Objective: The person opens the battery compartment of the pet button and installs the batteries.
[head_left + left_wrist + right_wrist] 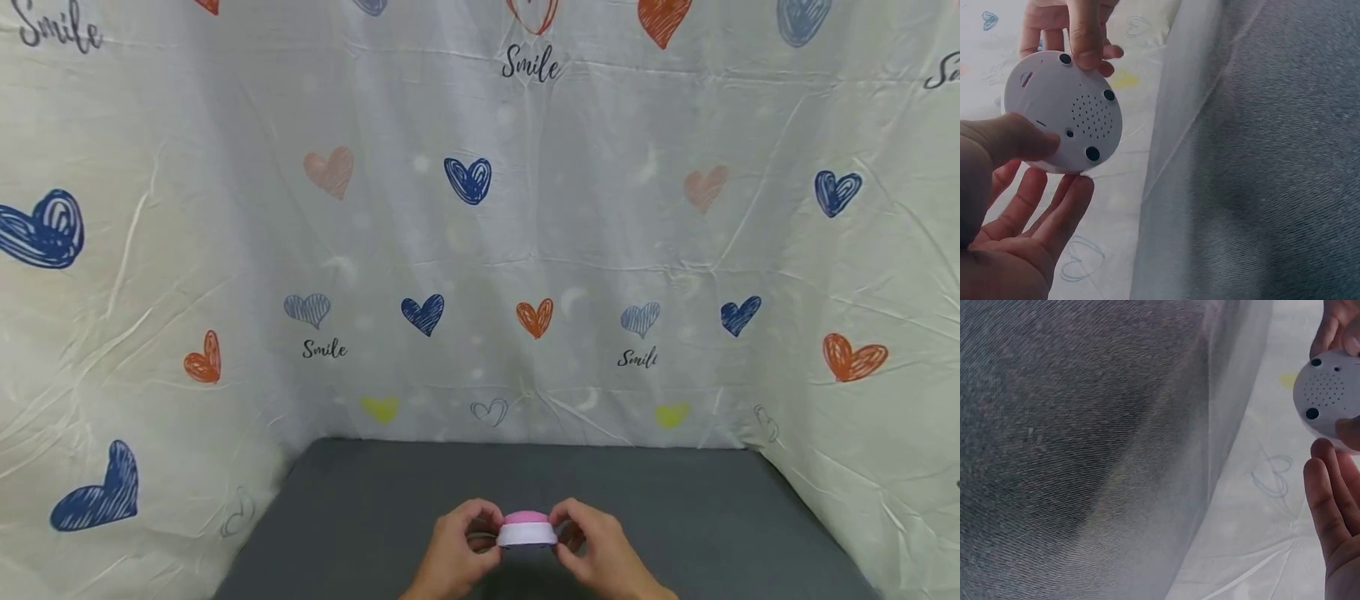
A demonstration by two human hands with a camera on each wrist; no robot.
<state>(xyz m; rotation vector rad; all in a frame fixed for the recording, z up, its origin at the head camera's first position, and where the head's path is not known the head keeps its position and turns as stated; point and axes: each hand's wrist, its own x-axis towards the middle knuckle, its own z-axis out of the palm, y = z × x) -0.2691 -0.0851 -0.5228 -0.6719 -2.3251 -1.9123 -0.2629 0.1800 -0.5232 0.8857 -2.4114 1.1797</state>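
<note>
A small round device [527, 530] with a pink domed top and a white base is held between both hands just above the grey table [360, 517]. My left hand [459, 546] grips its left side and my right hand [592, 542] grips its right side. In the left wrist view the white underside [1063, 112] shows a speaker grille and black rubber feet, with the left thumb [1019, 139] pressed on it and the right hand's fingers [1085, 37] pinching the far rim. The right wrist view catches the same underside [1329, 400] at the frame's right edge.
A white cloth backdrop [480, 250] printed with hearts and "Smile" hangs behind and to both sides of the table, its hem lying on the back edge [525, 442]. The grey surface stretches out in front of the hands.
</note>
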